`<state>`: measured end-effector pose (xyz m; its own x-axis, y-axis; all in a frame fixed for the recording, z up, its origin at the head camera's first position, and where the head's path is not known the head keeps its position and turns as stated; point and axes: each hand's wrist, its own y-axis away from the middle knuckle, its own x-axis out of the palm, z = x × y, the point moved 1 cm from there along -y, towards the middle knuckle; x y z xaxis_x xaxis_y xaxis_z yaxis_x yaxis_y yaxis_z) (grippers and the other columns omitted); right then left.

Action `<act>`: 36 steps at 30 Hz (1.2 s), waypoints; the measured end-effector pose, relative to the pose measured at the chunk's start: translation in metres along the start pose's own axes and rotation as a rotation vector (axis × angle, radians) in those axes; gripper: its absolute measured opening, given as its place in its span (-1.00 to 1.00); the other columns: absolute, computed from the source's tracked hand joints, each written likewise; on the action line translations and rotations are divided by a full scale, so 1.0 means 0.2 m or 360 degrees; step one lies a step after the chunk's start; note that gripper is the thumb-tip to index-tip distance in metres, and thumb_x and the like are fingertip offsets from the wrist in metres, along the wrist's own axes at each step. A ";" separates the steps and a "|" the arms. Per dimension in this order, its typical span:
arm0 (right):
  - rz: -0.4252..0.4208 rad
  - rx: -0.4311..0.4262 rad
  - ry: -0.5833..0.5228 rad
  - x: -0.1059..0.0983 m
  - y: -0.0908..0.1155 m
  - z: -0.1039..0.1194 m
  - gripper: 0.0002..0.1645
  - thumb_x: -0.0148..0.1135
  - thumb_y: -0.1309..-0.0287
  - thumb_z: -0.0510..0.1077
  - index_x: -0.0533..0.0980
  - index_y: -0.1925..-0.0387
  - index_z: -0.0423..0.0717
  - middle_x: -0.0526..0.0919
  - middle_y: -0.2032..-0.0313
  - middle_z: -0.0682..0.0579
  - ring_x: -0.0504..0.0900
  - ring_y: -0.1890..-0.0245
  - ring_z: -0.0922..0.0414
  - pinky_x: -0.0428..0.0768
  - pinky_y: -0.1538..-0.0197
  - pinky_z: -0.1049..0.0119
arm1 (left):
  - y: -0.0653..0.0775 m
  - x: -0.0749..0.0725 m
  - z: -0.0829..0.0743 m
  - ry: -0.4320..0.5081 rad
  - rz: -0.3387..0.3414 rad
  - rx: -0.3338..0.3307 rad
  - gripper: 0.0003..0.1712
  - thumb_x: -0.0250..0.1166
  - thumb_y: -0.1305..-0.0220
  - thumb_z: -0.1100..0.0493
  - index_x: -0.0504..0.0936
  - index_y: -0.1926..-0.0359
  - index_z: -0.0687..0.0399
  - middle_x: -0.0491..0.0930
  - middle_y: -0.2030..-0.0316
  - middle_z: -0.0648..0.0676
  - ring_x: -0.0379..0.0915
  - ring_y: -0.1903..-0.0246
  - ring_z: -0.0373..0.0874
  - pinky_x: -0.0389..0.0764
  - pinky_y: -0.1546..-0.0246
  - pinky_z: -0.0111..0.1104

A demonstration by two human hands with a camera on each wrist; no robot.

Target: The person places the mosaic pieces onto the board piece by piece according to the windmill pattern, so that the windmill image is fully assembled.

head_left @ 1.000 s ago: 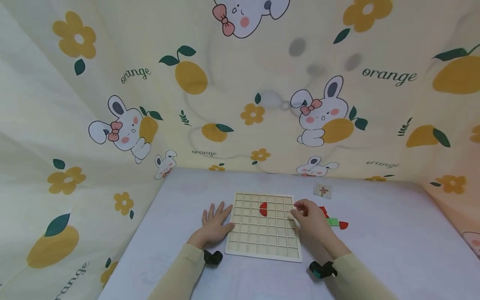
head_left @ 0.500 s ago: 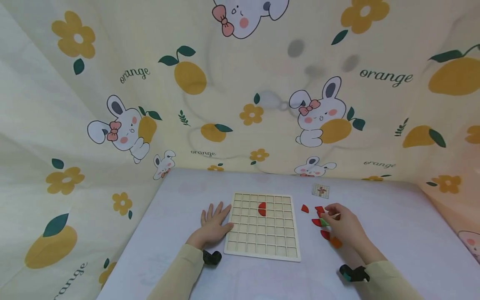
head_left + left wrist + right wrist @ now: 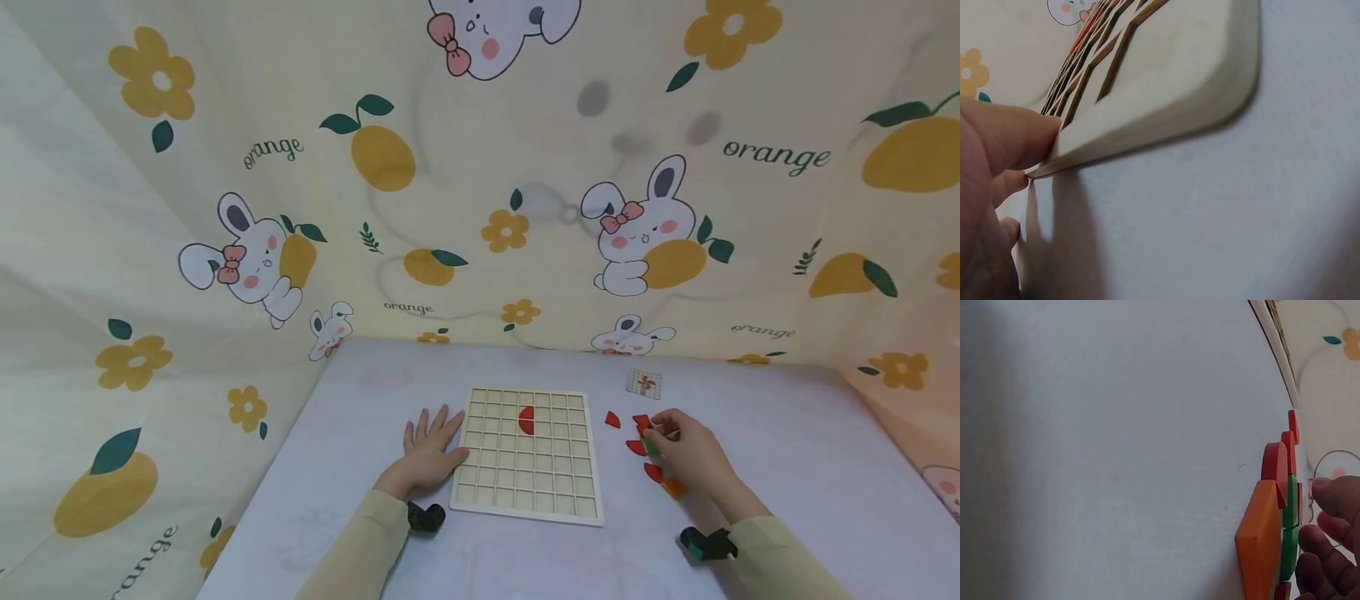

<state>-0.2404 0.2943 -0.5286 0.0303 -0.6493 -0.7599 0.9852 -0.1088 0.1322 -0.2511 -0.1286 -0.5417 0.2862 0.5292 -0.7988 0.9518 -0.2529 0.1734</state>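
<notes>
The green piece [image 3: 650,447] sits right of the board [image 3: 527,514], just under the fingertips of your right hand [image 3: 690,446], which covers part of it. Your thumb and forefinger are bent toward each other with little gap between them, but I can't tell whether you have hold of a piece or are only hovering at the pile. The right wrist view shows a seam in the green, suggesting two pieces side by side, flat and chunky. Expect the green to be light, stiff, smooth enough to skid on the cloth and hard to break; pinch it by two opposite side edges rather than the face. With your hand over it, which way it points can't be read. Beside it, farther toward you from the board's far edge, the orange piece [image 3: 674,487] lies askew to the board, a corner toward it, with no clear long axis. The near red piece [image 3: 653,472] lies against or just beside the orange, on its board side, and the lone red piece [image 3: 612,419] is nearest the board's right edge. On the board, the red half-disc [image 3: 527,420] bulges left, its long axis running far to near along the grid. Your left hand [image 3: 426,460] is spread flat, gripping nothing, thumb against the board's left edge; the board looks thin and rigid, so light pressure there should steady it.
</notes>
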 end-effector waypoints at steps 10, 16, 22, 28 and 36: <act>-0.0005 0.0049 0.0019 0.02 -0.01 0.02 -0.53 0.32 -0.19 0.07 0.42 0.06 -0.15 0.54 0.26 -0.07 0.47 0.33 0.01 0.58 0.43 0.32 | 0.01 0.00 -0.01 -0.0011 -0.0006 0.0014 -0.26 0.11 -0.37 -0.10 0.13 -0.49 -0.08 -0.17 -0.51 0.15 -0.59 -0.45 0.22 -0.58 -0.31 0.14; -0.0026 0.0114 0.0029 0.03 -0.02 0.05 -0.57 0.34 -0.19 0.01 0.41 0.10 -0.19 0.54 0.25 -0.12 0.48 0.33 0.00 0.57 0.47 0.36 | 0.00 0.01 -0.01 0.0004 -0.0004 -0.0004 -0.25 0.11 -0.37 -0.11 0.12 -0.50 -0.11 -0.19 -0.51 0.13 -0.61 -0.45 0.19 -0.61 -0.30 0.11; -0.0023 0.0120 0.0021 0.04 -0.03 0.07 -0.59 0.33 -0.20 -0.05 0.41 0.08 -0.19 0.54 0.21 -0.15 0.49 0.27 -0.03 0.60 0.41 0.35 | -0.01 0.02 0.00 -0.0028 -0.0019 -0.0002 -0.24 0.11 -0.37 -0.12 0.12 -0.50 -0.11 -0.19 -0.52 0.13 -0.61 -0.45 0.19 -0.61 -0.31 0.11; -0.0011 0.0083 0.0019 0.05 -0.03 0.09 -0.57 0.33 -0.19 -0.07 0.42 0.03 -0.22 0.54 0.22 -0.13 0.49 0.29 -0.01 0.62 0.41 0.32 | -0.01 0.02 0.00 -0.0032 -0.0028 0.0005 -0.25 0.11 -0.37 -0.12 0.11 -0.50 -0.11 -0.19 -0.52 0.12 -0.61 -0.45 0.19 -0.61 -0.30 0.11; -0.0015 0.0030 0.0057 0.05 -0.03 0.09 -0.57 0.31 -0.21 -0.07 0.47 0.00 -0.26 0.53 0.23 -0.13 0.48 0.30 -0.01 0.62 0.39 0.29 | -0.01 0.01 0.00 -0.0026 -0.0044 0.0007 -0.25 0.11 -0.37 -0.11 0.13 -0.49 -0.09 -0.18 -0.51 0.14 -0.60 -0.45 0.20 -0.60 -0.30 0.13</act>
<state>-0.2479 0.2756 -0.5255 0.0272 -0.6210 -0.7834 0.9822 -0.1291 0.1365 -0.2514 -0.1268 -0.5440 0.2580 0.5228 -0.8125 0.9588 -0.2420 0.1487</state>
